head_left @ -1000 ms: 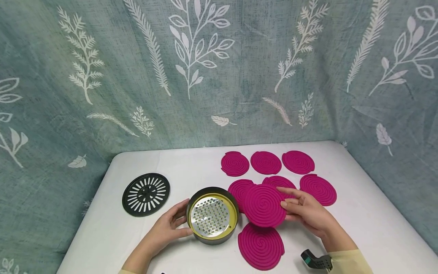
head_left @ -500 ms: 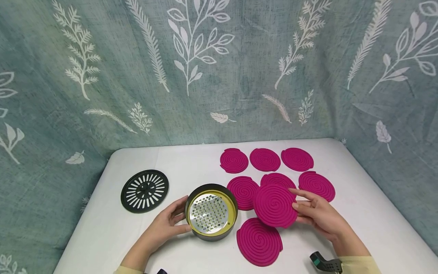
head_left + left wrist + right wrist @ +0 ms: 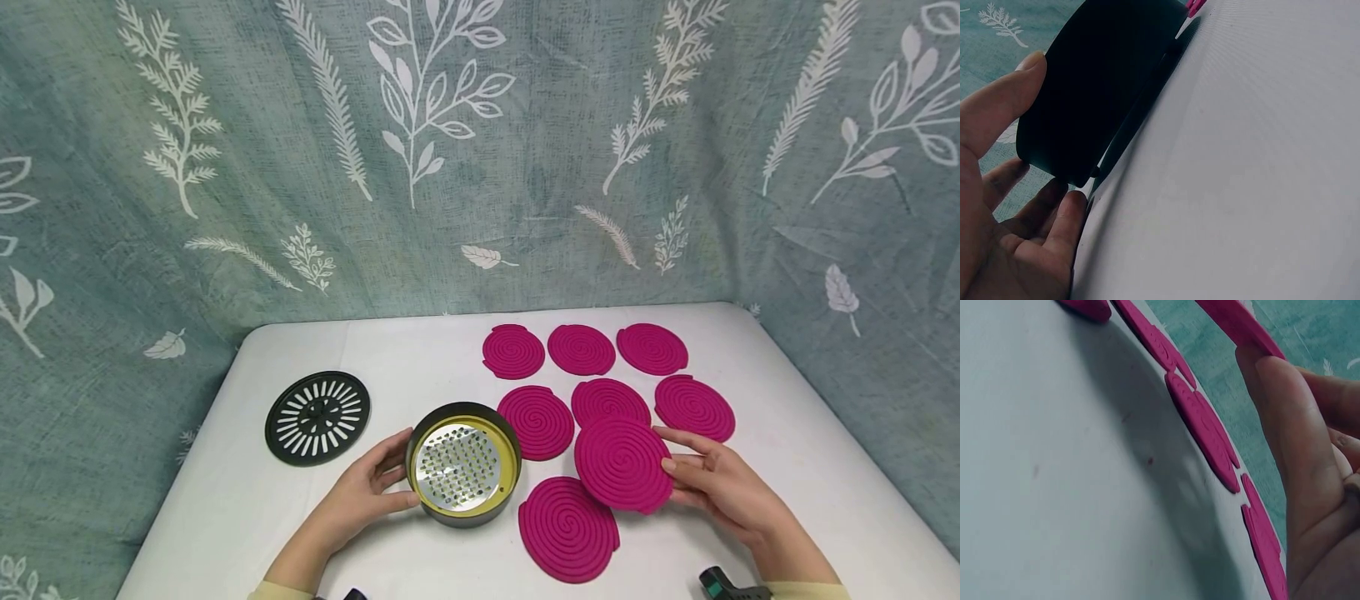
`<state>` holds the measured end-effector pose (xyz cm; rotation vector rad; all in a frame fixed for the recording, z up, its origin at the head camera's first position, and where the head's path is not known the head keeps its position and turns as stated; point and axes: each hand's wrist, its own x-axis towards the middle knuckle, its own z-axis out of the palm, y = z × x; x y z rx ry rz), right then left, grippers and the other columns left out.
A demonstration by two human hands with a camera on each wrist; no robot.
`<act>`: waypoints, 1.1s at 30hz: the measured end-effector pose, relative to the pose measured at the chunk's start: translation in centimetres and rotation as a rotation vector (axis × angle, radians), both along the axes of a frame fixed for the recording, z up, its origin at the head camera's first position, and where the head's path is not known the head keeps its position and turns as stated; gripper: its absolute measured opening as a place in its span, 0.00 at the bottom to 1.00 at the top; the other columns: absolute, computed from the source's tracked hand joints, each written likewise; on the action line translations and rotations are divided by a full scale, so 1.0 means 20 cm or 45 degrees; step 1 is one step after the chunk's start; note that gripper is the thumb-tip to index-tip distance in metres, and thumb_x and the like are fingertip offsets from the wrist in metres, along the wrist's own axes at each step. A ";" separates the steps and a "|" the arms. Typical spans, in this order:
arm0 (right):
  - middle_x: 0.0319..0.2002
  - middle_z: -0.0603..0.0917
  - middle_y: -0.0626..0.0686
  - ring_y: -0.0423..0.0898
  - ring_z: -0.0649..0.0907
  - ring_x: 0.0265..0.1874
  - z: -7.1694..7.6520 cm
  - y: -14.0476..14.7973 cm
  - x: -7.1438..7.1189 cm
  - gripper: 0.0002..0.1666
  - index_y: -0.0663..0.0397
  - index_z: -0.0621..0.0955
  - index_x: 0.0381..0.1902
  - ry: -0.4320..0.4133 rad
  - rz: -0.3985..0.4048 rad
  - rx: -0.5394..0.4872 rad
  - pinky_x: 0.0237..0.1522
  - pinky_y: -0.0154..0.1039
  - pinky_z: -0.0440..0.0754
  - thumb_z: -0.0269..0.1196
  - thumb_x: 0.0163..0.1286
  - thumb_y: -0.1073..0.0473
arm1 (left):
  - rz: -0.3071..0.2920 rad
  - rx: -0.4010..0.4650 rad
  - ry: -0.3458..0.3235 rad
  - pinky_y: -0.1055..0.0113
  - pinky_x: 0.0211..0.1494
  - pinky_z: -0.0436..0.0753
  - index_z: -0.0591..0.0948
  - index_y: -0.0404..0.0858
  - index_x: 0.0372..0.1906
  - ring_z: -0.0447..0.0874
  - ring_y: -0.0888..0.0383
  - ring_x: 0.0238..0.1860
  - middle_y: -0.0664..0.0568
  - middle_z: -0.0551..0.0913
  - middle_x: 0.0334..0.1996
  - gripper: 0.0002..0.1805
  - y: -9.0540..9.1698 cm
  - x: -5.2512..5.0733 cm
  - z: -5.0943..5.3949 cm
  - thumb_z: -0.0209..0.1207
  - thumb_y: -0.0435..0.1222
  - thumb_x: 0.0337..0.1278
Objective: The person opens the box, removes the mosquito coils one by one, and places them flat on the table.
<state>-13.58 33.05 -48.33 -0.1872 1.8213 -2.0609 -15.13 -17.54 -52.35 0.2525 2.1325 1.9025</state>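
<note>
My left hand (image 3: 369,487) grips the near left side of a round grater box (image 3: 514,493), which has a dark outer wall, a yellow inner ring and a metal grating plate. In the left wrist view, thumb and fingers (image 3: 1066,215) hold the dark box wall (image 3: 1104,87). Between thumb and fingers, my right hand (image 3: 723,487) pinches a magenta spiral coaster (image 3: 624,463) by its right edge. That coaster hangs above the table, partly covering two others in the head view. The right wrist view shows only part of the held coaster (image 3: 1238,322).
Several matching coasters lie on the white table (image 3: 420,358), among them a front one (image 3: 568,529) and a back-row one (image 3: 581,350). A black slotted disc (image 3: 318,418) lies at the left. Behind hangs a green leaf-patterned cloth (image 3: 540,233).
My right hand has carried the pinched coaster to the right and slightly nearer, uncovering the coaster beside the grater box. The left hand keeps its hold. The head view has shifted slightly.
</note>
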 end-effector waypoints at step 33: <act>0.48 0.86 0.56 0.45 0.86 0.42 -0.09 0.22 0.13 0.24 0.30 0.80 0.59 -0.249 -0.016 -0.048 0.48 0.44 0.87 0.53 0.77 0.65 | -0.009 0.025 -0.009 0.70 0.67 0.74 0.65 0.43 0.73 0.67 0.47 0.69 0.43 0.69 0.68 0.52 0.00 0.00 0.01 0.78 0.32 0.38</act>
